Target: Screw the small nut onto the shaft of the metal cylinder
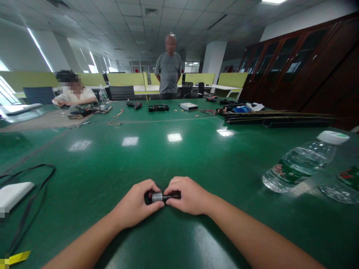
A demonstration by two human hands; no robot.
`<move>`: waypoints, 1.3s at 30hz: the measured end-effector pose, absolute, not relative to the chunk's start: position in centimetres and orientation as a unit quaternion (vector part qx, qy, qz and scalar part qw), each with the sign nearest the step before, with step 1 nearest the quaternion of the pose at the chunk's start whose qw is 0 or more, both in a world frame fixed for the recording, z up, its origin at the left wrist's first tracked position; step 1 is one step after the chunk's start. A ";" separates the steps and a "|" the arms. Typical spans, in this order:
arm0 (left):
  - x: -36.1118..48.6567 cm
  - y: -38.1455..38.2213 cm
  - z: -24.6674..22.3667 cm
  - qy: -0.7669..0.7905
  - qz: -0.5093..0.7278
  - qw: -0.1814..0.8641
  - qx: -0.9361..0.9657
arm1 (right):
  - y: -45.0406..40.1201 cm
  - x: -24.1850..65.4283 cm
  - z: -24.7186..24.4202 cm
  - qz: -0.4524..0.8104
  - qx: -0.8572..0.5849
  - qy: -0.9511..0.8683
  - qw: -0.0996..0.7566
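A small cylindrical metal part (157,197), silver in the middle with dark ends, lies sideways between my two hands, low in the middle of the view. Fingers and thumb of my left hand (141,201) are wrapped round its left, dark end. At the other end, my right hand (186,195) pinches the thin dark shaft. The fingertips of both hands nearly meet at the part. Beneath them is the green tabletop (112,157). My fingers hide both tips of the part.
Water bottles (297,168) stand at the right. A white device (14,194) and black strap lie left. Across the far side are a power drill (134,105), a black part (158,108), a white box (189,107) and dark strips (269,117). One person sits far left; another stands beyond the table.
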State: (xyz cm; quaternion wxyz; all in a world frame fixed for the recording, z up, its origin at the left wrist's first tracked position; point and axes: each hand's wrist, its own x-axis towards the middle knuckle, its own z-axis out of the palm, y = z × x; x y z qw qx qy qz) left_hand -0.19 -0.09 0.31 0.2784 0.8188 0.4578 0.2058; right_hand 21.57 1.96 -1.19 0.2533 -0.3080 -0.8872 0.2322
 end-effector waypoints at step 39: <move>-0.1 -0.2 0.6 0.460 0.199 0.277 0.820 | 2.3 22.5 -1.0 0.219 -0.339 -0.886 0.229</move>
